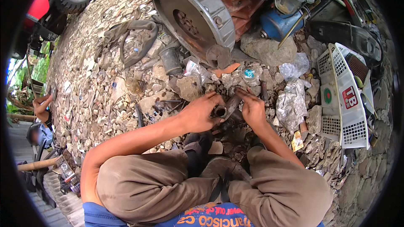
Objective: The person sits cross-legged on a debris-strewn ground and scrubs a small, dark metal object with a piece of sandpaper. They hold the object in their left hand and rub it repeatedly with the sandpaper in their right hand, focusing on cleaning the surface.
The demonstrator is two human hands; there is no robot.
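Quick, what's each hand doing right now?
Left hand: closed around the open end of a short metal tube.
Right hand: closed on the same tube's far end.

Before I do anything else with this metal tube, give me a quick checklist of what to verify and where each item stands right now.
1. Left hand gripping the metal tube at its open end: ok.
2. Right hand on the tube's far end: ok, fingers rest on it.
3. Tube's open end in view: ok, though the bore inside is dark, cannot tell if clean.
4. Ground under the hands: not ok, loose stones, a dropped part could get lost.
5. Room in front: not ok, the engine housing and crumpled plastic bag crowd close.
6. Feet steady: cannot tell.
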